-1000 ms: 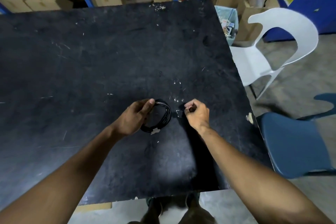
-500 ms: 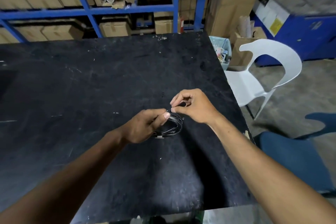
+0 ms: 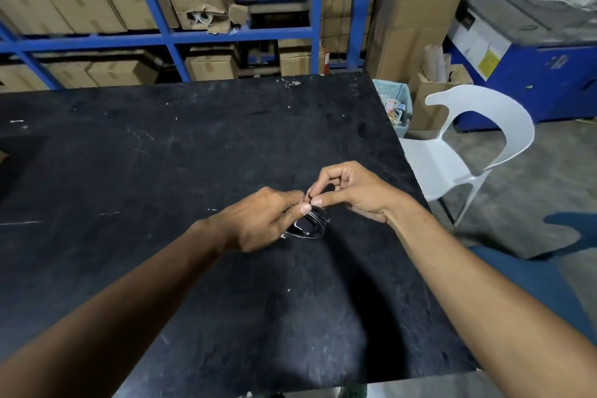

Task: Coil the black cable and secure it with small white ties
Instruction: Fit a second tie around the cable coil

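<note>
A small coil of black cable (image 3: 312,227) is held just above the black table (image 3: 161,171), right of centre. My left hand (image 3: 265,220) grips the coil's left side, thumb on top. My right hand (image 3: 352,191) pinches at the coil's upper edge with thumb and forefinger, right against my left thumb. A small white tie (image 3: 284,236) shows at the coil's lower left. What sits between my right fingertips is hidden.
A white plastic chair (image 3: 468,145) stands off the table's right edge, with a blue chair (image 3: 549,275) nearer me. A bin (image 3: 395,107) and cardboard boxes sit beyond the far right corner. Blue shelving (image 3: 226,32) with boxes runs behind the table.
The coil was lifted off the table in my left hand. My right hand came up from the table surface and closed in on the coil's top edge, meeting my left thumb. My head tilted up.
</note>
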{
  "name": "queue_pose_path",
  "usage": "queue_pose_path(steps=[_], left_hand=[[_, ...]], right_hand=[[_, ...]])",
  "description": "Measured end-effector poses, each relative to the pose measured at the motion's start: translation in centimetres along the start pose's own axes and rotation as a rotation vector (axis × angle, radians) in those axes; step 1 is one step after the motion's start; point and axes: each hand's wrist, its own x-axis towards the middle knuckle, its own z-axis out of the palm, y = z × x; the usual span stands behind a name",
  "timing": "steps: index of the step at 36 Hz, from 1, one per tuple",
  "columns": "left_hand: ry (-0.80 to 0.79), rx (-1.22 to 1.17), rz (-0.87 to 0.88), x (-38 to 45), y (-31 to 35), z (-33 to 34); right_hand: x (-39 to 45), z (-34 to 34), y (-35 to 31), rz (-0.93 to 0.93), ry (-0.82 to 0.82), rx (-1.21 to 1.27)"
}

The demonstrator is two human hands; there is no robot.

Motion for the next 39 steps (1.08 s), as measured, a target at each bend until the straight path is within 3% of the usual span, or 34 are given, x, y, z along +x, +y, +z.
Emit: queue_pose_path(steps=[13,20,27,39], left_hand=[[0.001,-0.058,-0.018,-0.3,1.0,0.5],[0.023,-0.044,-0.116,-0.4,0.6,0.8],[0.04,-0.08,-0.219,0.0,1.1,1.4],[0.211,-0.135,-0.412,0.5,2.0,1.3]], right_hand=[[-0.8,0.3,0.2,0.162,-0.071,0.2],[-1.1,0.4,0.1,0.191,-0.033,0.102],[-1.2,1.2,-2.0,-0.002,0.089,-0.442],[-2.8,2.7,-1.3,-0.25,0.42,-0.542]])
